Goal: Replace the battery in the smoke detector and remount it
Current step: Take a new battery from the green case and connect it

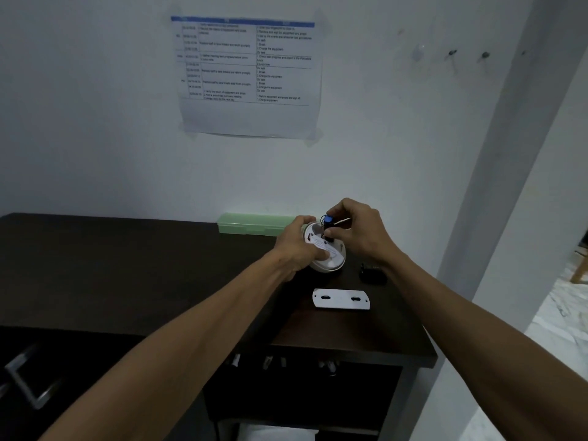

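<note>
A round white smoke detector (331, 254) is tilted with its back side up above the dark desk (159, 268), and my left hand (294, 246) grips it from the left. My right hand (359, 232) pinches a small blue battery (329, 219) just over the detector's open back, with thin dark wires running down from it. A white mounting plate (341, 299) with two slots lies flat on the desk in front of the detector. A small dark object (370, 273), possibly another battery, rests to the right under my right wrist.
A pale green plastic box (251, 226) lies against the wall behind the detector. A printed sheet (248, 78) is taped to the wall above. The desk's right edge ends by a white pillar (496, 186). A drawer handle (25, 380) shows lower left.
</note>
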`<move>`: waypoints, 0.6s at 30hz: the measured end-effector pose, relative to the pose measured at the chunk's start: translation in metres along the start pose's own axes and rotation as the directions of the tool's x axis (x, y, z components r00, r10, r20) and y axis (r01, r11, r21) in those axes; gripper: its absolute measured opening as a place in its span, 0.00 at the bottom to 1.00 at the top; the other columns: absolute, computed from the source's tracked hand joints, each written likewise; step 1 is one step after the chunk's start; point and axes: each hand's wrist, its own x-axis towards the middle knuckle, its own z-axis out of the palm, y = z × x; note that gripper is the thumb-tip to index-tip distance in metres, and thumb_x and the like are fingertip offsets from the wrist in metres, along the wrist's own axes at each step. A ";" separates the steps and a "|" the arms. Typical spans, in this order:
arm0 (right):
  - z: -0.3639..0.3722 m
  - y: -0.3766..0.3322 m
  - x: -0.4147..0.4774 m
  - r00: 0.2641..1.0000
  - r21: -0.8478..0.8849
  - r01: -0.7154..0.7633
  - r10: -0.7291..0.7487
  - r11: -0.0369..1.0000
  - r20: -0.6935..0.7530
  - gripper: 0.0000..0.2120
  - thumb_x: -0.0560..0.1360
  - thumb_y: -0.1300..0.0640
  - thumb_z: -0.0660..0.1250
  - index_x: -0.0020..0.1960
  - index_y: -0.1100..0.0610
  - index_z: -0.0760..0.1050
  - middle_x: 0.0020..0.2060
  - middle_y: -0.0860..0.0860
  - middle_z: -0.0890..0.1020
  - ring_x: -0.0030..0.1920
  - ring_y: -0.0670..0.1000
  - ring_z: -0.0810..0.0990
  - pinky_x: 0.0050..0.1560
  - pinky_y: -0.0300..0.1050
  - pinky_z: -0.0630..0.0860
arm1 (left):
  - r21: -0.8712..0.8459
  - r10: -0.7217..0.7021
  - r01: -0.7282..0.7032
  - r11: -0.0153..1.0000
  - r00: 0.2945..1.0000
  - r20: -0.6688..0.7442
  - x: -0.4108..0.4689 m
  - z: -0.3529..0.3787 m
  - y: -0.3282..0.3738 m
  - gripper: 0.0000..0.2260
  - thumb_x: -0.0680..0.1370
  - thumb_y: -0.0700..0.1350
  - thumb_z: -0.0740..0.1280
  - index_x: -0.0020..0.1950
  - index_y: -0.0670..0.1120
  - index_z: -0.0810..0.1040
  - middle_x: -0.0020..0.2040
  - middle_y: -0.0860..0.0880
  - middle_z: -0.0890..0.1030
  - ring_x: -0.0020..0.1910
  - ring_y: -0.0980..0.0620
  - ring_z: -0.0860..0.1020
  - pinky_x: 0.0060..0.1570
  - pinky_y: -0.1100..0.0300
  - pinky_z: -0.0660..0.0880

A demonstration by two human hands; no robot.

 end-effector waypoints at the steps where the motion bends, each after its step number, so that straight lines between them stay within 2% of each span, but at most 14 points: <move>1: 0.001 0.001 -0.001 1.000 0.008 -0.003 0.003 1.000 -0.008 0.14 0.67 0.65 0.77 0.48 0.55 0.78 0.43 0.47 0.86 0.42 0.44 0.86 0.48 0.50 0.83 | -0.006 -0.001 0.001 1.000 1.000 -0.002 0.000 0.000 -0.001 0.35 0.65 0.32 0.80 0.66 0.53 0.73 0.58 0.47 0.79 0.54 0.47 0.80 0.53 0.53 0.82; 6: 0.003 0.007 -0.003 1.000 0.008 0.006 -0.006 1.000 -0.011 0.12 0.67 0.66 0.77 0.46 0.56 0.78 0.43 0.46 0.85 0.43 0.44 0.86 0.48 0.50 0.84 | -0.024 0.001 -0.001 1.000 1.000 -0.011 0.001 0.001 -0.002 0.37 0.64 0.32 0.80 0.68 0.52 0.73 0.60 0.45 0.79 0.56 0.45 0.80 0.56 0.49 0.81; 9: 0.004 0.013 -0.004 1.000 -0.030 0.018 -0.018 0.999 0.006 0.12 0.66 0.63 0.78 0.44 0.53 0.78 0.43 0.46 0.86 0.45 0.46 0.86 0.50 0.53 0.83 | -0.024 0.013 -0.013 1.000 1.000 -0.004 0.000 0.001 -0.002 0.37 0.64 0.33 0.80 0.69 0.51 0.73 0.60 0.45 0.79 0.56 0.44 0.80 0.56 0.50 0.81; 18: 0.000 0.004 0.004 0.964 -0.338 0.230 -0.166 0.913 0.209 0.09 0.72 0.58 0.71 0.53 0.54 0.80 0.49 0.52 0.86 0.49 0.53 0.84 0.51 0.54 0.80 | -0.045 0.007 -0.008 0.999 1.000 -0.005 -0.001 0.004 -0.001 0.40 0.64 0.33 0.81 0.73 0.49 0.71 0.65 0.44 0.77 0.60 0.44 0.78 0.60 0.49 0.79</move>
